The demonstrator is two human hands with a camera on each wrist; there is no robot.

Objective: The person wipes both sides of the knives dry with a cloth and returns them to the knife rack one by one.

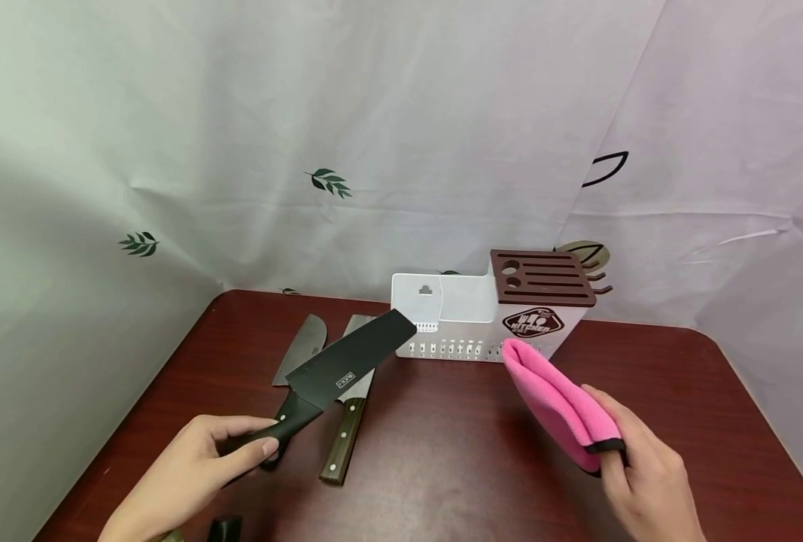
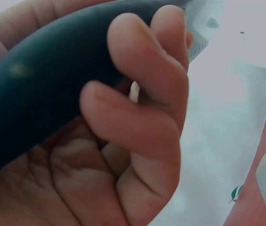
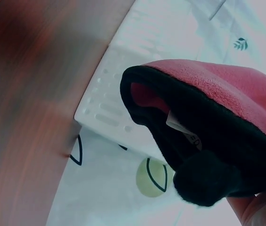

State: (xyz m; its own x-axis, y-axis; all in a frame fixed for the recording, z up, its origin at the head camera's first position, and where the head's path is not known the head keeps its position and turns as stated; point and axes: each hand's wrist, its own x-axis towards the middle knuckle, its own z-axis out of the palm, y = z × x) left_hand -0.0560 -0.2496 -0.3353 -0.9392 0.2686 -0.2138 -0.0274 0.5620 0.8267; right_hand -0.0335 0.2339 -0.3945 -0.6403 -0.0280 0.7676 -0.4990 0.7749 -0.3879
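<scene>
In the head view my left hand grips the black handle of a black-bladed cleaver, raised over the table with its blade slanting up to the right. Curled fingers wrap that dark handle in the left wrist view. My right hand pinches a folded pink cloth with black edging by its near end. The right wrist view shows the cloth with a white tag in its fold. Under the raised cleaver lie a grey-bladed knife and a wooden-handled cleaver, both partly covered.
A white knife rack with a brown slotted top and side hooks stands at the back of the red-brown table. A black object is cut off at the near edge. Pale leaf-printed curtain hangs behind.
</scene>
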